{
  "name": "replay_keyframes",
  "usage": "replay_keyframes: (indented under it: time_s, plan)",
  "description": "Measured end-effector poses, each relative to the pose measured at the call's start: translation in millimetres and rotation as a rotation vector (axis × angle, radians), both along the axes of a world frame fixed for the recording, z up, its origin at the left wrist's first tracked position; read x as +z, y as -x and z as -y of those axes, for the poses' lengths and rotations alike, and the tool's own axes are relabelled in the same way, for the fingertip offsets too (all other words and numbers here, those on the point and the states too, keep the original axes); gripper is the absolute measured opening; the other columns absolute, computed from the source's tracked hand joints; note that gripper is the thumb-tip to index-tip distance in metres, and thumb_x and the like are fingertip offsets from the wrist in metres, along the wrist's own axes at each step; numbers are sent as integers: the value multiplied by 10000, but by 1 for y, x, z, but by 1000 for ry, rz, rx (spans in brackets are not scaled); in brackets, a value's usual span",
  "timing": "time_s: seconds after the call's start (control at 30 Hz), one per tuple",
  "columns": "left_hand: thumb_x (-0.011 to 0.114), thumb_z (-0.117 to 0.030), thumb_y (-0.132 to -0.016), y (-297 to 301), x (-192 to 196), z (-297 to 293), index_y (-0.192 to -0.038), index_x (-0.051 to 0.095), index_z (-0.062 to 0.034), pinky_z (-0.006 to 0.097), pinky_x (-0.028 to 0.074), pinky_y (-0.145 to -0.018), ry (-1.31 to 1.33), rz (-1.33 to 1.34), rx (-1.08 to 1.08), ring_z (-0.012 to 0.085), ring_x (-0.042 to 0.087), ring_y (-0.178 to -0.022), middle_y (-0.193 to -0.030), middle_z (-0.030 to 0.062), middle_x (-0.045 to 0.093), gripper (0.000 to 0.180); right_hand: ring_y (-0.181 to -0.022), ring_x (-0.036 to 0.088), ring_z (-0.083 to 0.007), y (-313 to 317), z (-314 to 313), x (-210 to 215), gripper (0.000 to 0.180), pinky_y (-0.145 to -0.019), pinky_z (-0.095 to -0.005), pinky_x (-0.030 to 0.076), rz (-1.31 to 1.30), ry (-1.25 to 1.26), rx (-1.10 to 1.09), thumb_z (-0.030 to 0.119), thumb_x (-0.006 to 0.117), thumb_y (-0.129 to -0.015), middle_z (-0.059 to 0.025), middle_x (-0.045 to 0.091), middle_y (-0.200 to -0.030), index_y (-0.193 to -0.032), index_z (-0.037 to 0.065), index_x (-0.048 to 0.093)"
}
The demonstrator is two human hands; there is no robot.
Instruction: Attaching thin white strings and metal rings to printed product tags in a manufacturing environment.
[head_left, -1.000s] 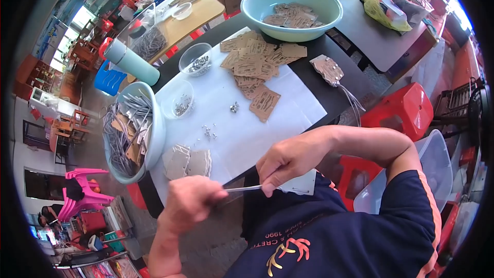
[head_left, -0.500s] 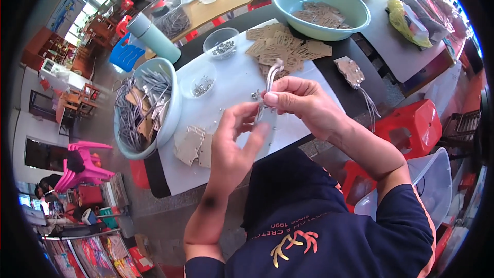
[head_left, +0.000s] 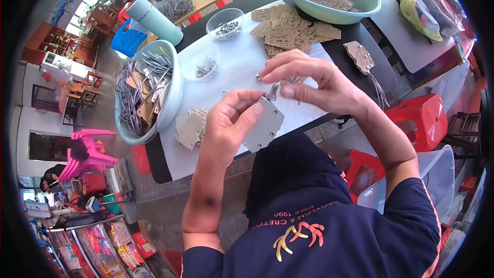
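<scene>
My left hand (head_left: 231, 123) pinches a flat grey plate (head_left: 266, 126) with small holes along its edge, tilted above the table's near edge. A short grey cable end (head_left: 274, 90) rises from the plate's top corner. Beside it, my right hand (head_left: 321, 82) has its thumb and fingers apart, with nothing plainly gripped between them. Close to the right fingertips, small metal pieces (head_left: 259, 77) show on the white sheet (head_left: 236, 77). To the left of my left hand lie several similar grey plates (head_left: 191, 127). Behind my right hand is a pile of brown plates (head_left: 285, 28).
A blue basin (head_left: 176, 85) holds grey cables and plates at the left. Two clear bowls (head_left: 210, 54) contain small metal parts. A bottle (head_left: 154, 20) stands behind them. A large basin (head_left: 329, 13) sits at the back. A plate with cables (head_left: 360, 57) lies right.
My right hand's fingers have parted and moved away from the cable. The plate in my left hand now faces up and shows fully. The whole view has shifted slightly.
</scene>
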State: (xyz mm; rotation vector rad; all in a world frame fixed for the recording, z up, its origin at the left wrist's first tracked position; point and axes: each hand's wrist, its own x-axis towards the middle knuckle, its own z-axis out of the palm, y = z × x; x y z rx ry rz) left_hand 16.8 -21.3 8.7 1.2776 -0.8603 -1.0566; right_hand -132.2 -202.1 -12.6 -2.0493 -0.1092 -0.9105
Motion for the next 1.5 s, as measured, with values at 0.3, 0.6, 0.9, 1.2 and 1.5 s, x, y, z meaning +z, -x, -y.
replay_keyframes:
  time_s: [0.3,0.6,0.9,1.2,1.5]
  plan:
    - [664,-16,-944,0,1,-7,-1255,576,15,269,505,-891,115,246,69,108,636,-974,-1087,66,682,325,-788,641,-79,5,-5,8,278,-733,-236,522,-481,-666,176,197,731,-939,-22,690,-906,-1125,-7,701]
    - [737,-75,-911,-14,-18,-20,-1149,660,2,273,510,-860,96,210,134,110,636,-962,-1066,67,698,262,-792,648,-74,5,-15,-12,268,-698,-227,489,-414,-1063,151,227,739,-934,-17,698,-906,-1111,30,701]
    - [761,-100,-877,-13,-11,-19,-1093,706,-17,297,511,-745,264,854,167,172,672,-845,-954,97,722,238,-753,649,-99,5,-25,-8,206,-681,-237,526,-298,-1015,125,140,714,-942,-67,699,-908,-1094,1,705]
    - [713,-171,-956,-28,-9,-32,-1103,706,8,243,478,-734,33,352,89,61,589,-826,-916,19,701,232,-665,495,-39,9,-9,17,270,-595,-220,428,-528,-564,140,273,683,-979,29,665,-821,-1120,45,721]
    - [754,-238,-890,-26,4,-14,-1279,621,-24,333,489,-919,134,816,-46,198,634,-1064,-1169,83,694,464,-650,561,-86,5,-24,17,236,-593,-284,470,-636,-424,99,236,683,-973,-26,663,-752,-1028,8,701]
